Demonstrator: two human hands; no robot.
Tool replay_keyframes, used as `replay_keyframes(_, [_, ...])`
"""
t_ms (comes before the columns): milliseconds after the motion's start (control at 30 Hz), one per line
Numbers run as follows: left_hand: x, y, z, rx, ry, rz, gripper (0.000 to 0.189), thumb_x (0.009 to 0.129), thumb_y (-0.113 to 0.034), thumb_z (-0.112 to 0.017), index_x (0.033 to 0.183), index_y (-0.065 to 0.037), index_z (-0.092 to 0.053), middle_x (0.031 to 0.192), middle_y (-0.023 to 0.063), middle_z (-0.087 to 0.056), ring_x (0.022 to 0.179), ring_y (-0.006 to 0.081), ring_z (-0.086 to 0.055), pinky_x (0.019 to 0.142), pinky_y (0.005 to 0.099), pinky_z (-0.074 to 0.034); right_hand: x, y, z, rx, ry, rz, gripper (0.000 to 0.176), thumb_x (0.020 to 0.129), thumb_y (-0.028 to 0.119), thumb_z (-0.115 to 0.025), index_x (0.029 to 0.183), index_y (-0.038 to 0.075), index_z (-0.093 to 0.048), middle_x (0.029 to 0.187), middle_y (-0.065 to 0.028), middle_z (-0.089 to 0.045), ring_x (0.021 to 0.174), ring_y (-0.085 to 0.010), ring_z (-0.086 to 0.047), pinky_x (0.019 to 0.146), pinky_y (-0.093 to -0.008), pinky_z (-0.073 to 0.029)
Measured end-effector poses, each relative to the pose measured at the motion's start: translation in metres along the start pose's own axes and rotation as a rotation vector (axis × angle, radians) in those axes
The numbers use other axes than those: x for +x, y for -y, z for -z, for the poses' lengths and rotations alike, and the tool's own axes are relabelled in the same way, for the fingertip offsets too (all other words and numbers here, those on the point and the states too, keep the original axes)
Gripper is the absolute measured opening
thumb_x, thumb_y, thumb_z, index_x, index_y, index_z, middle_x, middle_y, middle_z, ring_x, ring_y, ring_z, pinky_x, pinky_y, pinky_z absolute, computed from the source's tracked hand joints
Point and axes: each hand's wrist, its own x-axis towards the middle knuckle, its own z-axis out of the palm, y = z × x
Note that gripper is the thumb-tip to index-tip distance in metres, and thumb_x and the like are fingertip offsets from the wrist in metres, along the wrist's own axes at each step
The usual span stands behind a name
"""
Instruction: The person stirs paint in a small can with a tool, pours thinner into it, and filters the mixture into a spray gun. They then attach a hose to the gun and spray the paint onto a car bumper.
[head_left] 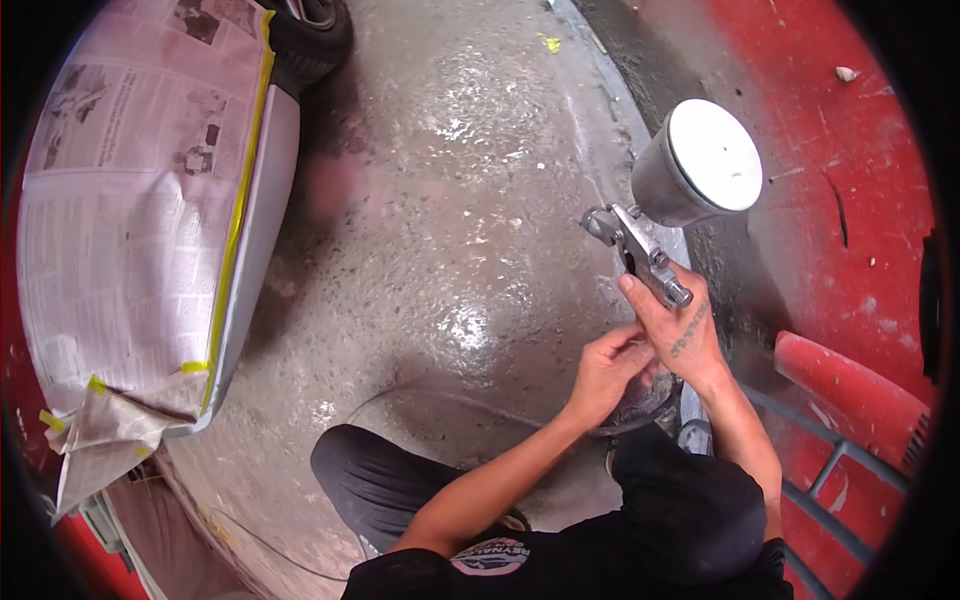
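My right hand (685,330) is wrapped around the grip of a metal spray gun (640,252). A grey cup with a white lid (715,155) sits on top of the gun, tilted to the right. The gun's nozzle points to the upper left. Just below the grip, my left hand (608,372) has its fingers curled in against my right hand. Whatever lies between those fingers, at the base of the gun, is hidden. A dark hose (450,392) runs across the floor toward this spot.
To the left stands a grey car panel (262,190) masked with newspaper (130,240) and yellow tape (238,215). A wheel (310,45) is behind it. Along the right are a red surface (800,80) and a grey metal frame (830,470). The concrete floor (470,200) looks wet.
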Motion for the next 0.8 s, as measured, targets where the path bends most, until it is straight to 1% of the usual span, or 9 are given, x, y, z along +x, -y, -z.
replay_keyframes(67, [-0.001,-0.009,0.006,0.005,-0.194,-0.087,0.029,0.108,-0.008,-0.066,0.135,0.002,-0.067,0.108,0.0051,-0.07,0.084,0.0108,-0.067,0.071,0.0267,-0.056,0.0,0.011,0.002,0.019,0.036,-0.084,0.033,0.101,0.018,-0.072,0.126,-0.005,-0.07,0.075,-0.0064,-0.062,0.071,-0.0115,-0.058,0.064,-0.0344,-0.049])
replay_keyframes(100, [-0.002,-0.012,0.011,0.009,-0.196,-0.088,0.029,0.108,-0.008,-0.066,0.135,0.002,-0.067,0.108,0.0051,-0.07,0.084,0.0108,-0.067,0.071,0.0267,-0.056,0.001,0.01,0.002,0.022,0.038,-0.082,0.033,0.101,0.018,-0.072,0.126,-0.005,-0.07,0.075,-0.0064,-0.062,0.071,-0.0115,-0.058,0.064,-0.0344,-0.049])
replay_keyframes(167, [-0.003,-0.017,0.023,0.144,-0.27,-0.165,0.033,0.107,-0.007,-0.068,0.139,0.001,-0.065,0.113,0.0043,-0.068,0.085,0.0097,-0.067,0.071,0.0254,-0.056,0.004,0.004,0.003,-0.063,0.044,0.033,0.038,0.1,0.015,-0.072,0.131,-0.005,-0.068,0.078,-0.0115,-0.065,0.072,-0.0149,-0.06,0.068,-0.0365,-0.051])
replay_keyframes(433, [-0.013,-0.026,0.023,0.19,-0.295,-0.129,0.03,0.106,-0.01,-0.069,0.134,0.001,-0.068,0.109,0.004,-0.071,0.086,0.0101,-0.067,0.072,0.0261,-0.057,0.006,0.009,0.001,-0.079,0.112,0.061,0.043,0.098,0.017,-0.073,0.134,-0.006,-0.068,0.082,-0.0141,-0.068,0.073,-0.0168,-0.06,0.07,-0.0361,-0.052])
replay_keyframes(500, [-0.015,-0.024,0.014,0.206,-0.211,-0.092,0.028,0.108,-0.011,-0.068,0.133,0.001,-0.069,0.109,0.0062,-0.073,0.09,0.0139,-0.07,0.076,0.03,-0.059,0.007,0.009,0.0,-0.089,0.12,0.042,0.044,0.098,0.018,-0.073,0.135,-0.007,-0.068,0.083,-0.0143,-0.068,0.073,-0.0168,-0.059,0.07,-0.0356,-0.052])
replay_keyframes(567, [-0.018,-0.029,0.009,0.186,-0.236,-0.103,0.024,0.106,-0.008,-0.069,0.128,0.002,-0.07,0.113,0.0059,-0.071,0.093,0.0131,-0.068,0.078,0.0283,-0.057,0.008,0.005,-0.001,-0.052,0.103,0.063,0.045,0.098,0.017,-0.074,0.136,-0.006,-0.067,0.091,-0.0194,-0.072,0.08,-0.0196,-0.067,0.075,-0.0368,-0.055])
replay_keyframes(633, [-0.019,-0.049,0.004,0.53,-0.442,-0.505,0.023,0.101,-0.005,-0.073,0.123,0.002,-0.071,0.112,0.008,-0.069,0.094,0.0132,-0.067,0.079,0.0291,-0.055,0.009,0.003,-0.001,-0.099,0.099,0.141,0.045,0.098,0.016,-0.074,0.137,-0.006,-0.066,0.098,-0.0229,-0.074,0.087,-0.025,-0.072,0.08,-0.0386,-0.056])
replay_keyframes(733, [-0.019,-0.099,0.008,0.863,-0.461,-0.866,0.047,0.09,-0.011,-0.087,0.131,-0.002,-0.067,0.134,0.0198,-0.059,0.117,0.0295,-0.062,0.099,0.0391,-0.052,0.012,-0.004,-0.005,-0.148,0.089,0.307,0.048,0.098,0.013,-0.074,0.141,-0.006,-0.064,0.113,-0.0283,-0.075,0.103,-0.036,-0.076,0.088,-0.0423,-0.058])
replay_keyframes(800, [-0.004,-0.14,-0.002,0.966,-0.356,-1.072,0.074,0.083,-0.019,-0.094,0.146,-0.003,-0.059,0.155,0.0186,-0.046,0.138,0.032,-0.053,0.109,0.0428,-0.048,0.015,-0.01,-0.008,-0.177,0.113,0.428,0.053,0.094,0.007,-0.074,0.144,-0.005,-0.062,0.124,-0.0297,-0.073,0.113,-0.044,-0.074,0.093,-0.0451,-0.059])
